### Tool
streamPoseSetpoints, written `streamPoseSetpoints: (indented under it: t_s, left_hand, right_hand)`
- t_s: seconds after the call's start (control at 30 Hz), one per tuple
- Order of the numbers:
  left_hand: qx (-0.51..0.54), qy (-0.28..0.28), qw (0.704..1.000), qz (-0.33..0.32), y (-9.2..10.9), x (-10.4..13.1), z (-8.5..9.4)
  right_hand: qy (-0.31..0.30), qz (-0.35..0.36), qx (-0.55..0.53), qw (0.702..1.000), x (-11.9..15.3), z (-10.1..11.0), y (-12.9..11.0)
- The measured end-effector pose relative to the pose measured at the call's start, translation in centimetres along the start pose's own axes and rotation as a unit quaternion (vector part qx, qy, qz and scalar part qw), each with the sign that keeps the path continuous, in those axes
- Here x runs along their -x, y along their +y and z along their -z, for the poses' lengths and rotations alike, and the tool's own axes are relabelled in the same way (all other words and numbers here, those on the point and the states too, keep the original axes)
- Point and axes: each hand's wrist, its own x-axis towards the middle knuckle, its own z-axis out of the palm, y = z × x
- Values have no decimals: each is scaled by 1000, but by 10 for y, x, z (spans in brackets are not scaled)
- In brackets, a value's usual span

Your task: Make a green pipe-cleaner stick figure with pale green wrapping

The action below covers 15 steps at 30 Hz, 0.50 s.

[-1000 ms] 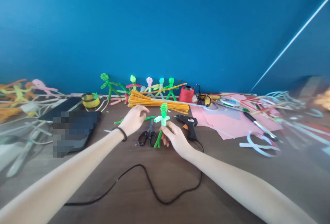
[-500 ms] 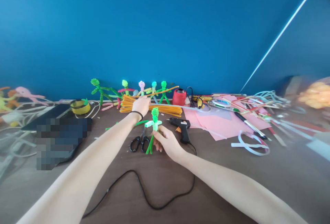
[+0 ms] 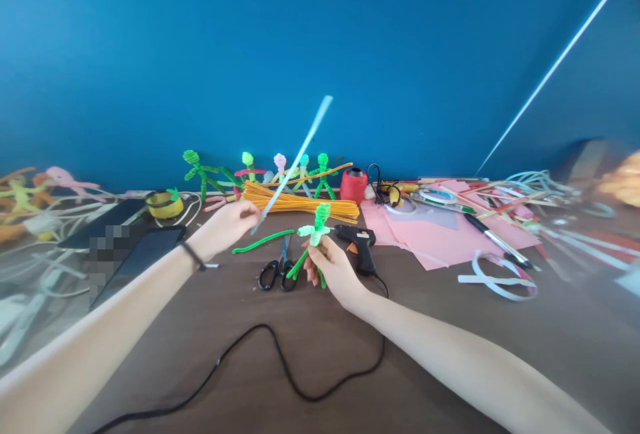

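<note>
Between the fingertips of my left hand (image 3: 235, 222), closed in a pinch, is the lower end of a long pale pipe cleaner (image 3: 300, 151), blurred and slanting up to the right. My right hand (image 3: 333, 267) is closed round the lower body of a small pipe-cleaner figure (image 3: 318, 227), with a green head, pale arms and chest, and green legs. Black-handled scissors (image 3: 278, 273) lie just left of the figure, and a green pipe cleaner (image 3: 263, 241) rests beside them. Behind is a bundle of orange pipe cleaners (image 3: 305, 204).
A black glue gun (image 3: 361, 242) lies right of my right hand, its cable (image 3: 300, 391) curving across the front. Several pipe-cleaner figures (image 3: 323, 174) lean on the blue wall. Pink paper (image 3: 425, 251), a marker (image 3: 493, 237) and a red spool (image 3: 353, 185) are on the right; phones (image 3: 140, 261) lie left.
My left hand has drawn back leftward from the orange bundle, lifting the pale pipe cleaner upright at a slant. In my right hand the figure has tilted to the right.
</note>
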Motion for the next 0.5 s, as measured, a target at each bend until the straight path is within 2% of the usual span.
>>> streamPoseSetpoints:
  t_s: [0.13, 0.2, 0.27, 0.37, 0.43, 0.47, 0.5]
  left_hand:
    - [121, -181, 974, 62, -12, 45, -5]
    - [140, -288, 943, 90, -16, 61, -7]
    - [125, -353, 922, 99, -18, 71, -7]
    - [67, -419, 901, 93, -19, 77, -2]
    - [16, -437, 896, 79, -20, 74, 1]
    - [-11, -414, 908, 66, -19, 69, 0]
    - [-35, -363, 930, 48, -19, 63, -1]
  right_hand:
    - [-3, -5, -7, 1000, 1, 1, -1]
    - [-11, -7, 4, 1000, 1, 2, -1]
    - [-16, -6, 18, 1000, 1, 3, 0]
    - [-15, -11, 25, 1000, 0, 3, 2]
    - [-12, -14, 16, 1000, 0, 3, 3]
    - [-9, -14, 8, 1000, 0, 3, 3]
    - [-6, -15, -1, 1000, 0, 3, 3]
